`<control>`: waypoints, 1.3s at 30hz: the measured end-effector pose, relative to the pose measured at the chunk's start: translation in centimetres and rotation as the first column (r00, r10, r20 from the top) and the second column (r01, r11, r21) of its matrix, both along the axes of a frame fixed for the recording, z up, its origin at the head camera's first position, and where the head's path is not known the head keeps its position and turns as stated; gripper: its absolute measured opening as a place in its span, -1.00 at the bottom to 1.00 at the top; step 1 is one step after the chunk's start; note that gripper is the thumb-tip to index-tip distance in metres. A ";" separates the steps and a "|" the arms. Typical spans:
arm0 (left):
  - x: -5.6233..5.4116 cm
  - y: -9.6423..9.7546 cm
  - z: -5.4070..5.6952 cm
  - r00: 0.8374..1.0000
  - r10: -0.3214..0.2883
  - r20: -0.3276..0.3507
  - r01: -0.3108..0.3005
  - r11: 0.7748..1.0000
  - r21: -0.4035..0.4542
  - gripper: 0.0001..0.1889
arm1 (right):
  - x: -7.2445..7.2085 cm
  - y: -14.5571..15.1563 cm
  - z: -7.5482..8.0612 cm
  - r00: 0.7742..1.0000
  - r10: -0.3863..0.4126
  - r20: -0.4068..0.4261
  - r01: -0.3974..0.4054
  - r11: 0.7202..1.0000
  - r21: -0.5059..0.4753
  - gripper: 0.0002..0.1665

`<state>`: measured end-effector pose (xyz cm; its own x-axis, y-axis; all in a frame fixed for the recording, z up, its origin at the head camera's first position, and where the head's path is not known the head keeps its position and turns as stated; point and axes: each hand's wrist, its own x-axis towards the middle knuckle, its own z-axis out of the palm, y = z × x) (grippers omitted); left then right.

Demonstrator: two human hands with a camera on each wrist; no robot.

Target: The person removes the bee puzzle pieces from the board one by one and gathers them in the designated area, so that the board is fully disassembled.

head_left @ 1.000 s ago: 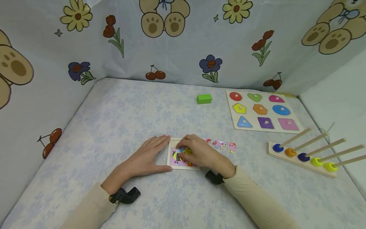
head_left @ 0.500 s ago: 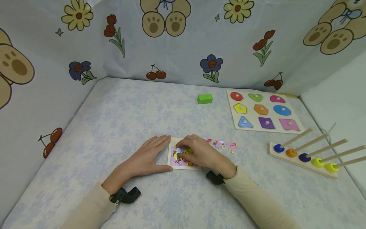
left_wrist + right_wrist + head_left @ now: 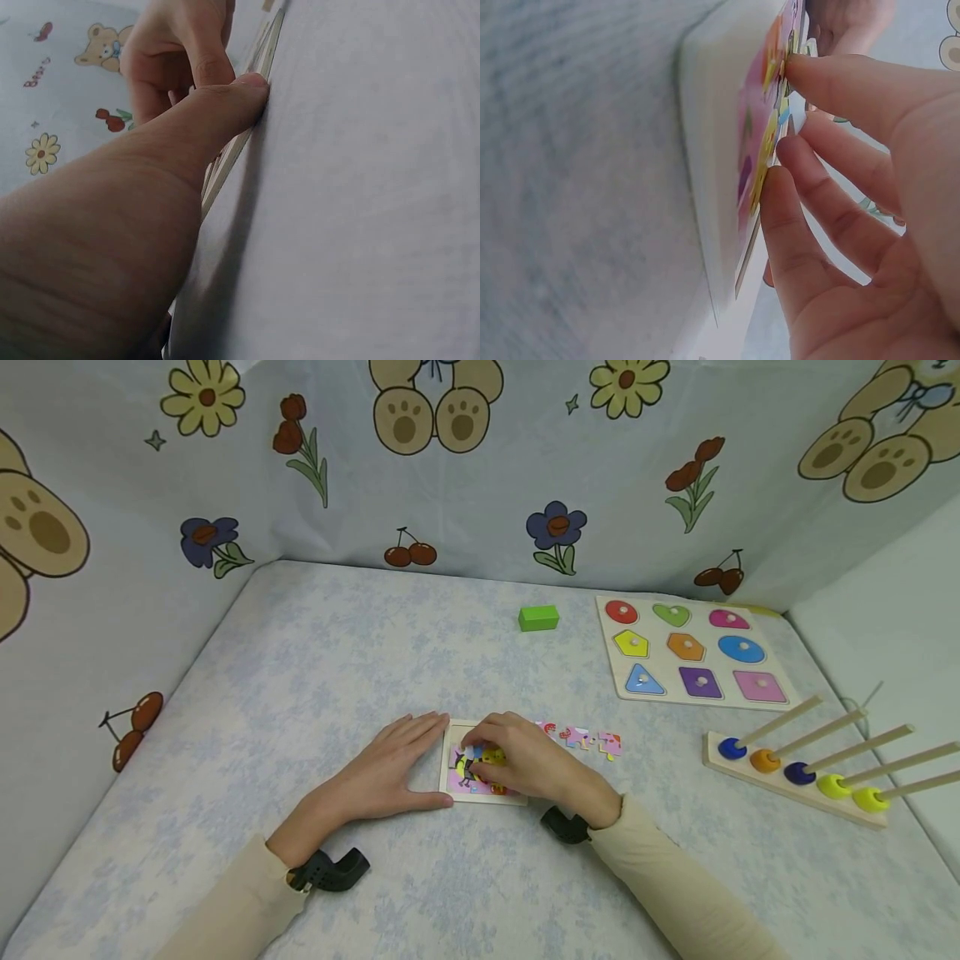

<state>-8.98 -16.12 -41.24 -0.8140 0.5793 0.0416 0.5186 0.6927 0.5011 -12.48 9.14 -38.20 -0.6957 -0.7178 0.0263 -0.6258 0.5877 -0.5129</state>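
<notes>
In the head view a small jigsaw puzzle in a pale wooden frame (image 3: 445, 772) lies flat on the table, with a yellow-and-black bee on pink. My left hand (image 3: 382, 772) lies at its left side, fingers extended to the upper left corner and thumb along the lower edge. My right hand (image 3: 517, 760) arches over the picture, its curled thumb and fingers pinching a puzzle piece (image 3: 784, 112) at the puzzle surface. That piece is mostly hidden by the fingers. In the left wrist view the left thumb (image 3: 244, 90) touches the frame's edge.
Several loose pink puzzle pieces (image 3: 577, 737) lie right of the frame, partly behind the right hand. Farther back are a green block (image 3: 538, 618) and a shape board (image 3: 654, 699) with knobbed pieces. A wooden peg stand (image 3: 780, 782) with coloured beads stands at the right.
Both hands keep nearly the same place on the puzzle, with only a slight shift of the right fingers over the bee. The head view has drifted a little.
</notes>
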 end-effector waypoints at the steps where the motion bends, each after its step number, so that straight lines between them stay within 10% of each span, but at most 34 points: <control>1: 0.0 0.0 0.0 1.000 -0.001 -0.001 0.001 1.000 0.000 0.15 | 0.0 0.0 0.0 1.000 -0.003 0.001 0.003 1.000 0.000 -0.65; 39: 0.0 0.0 0.1 1.000 -0.002 0.006 0.002 1.000 -0.004 0.14 | 0.2 0.1 0.3 0.998 0.000 -0.059 0.000 1.000 -0.004 -0.65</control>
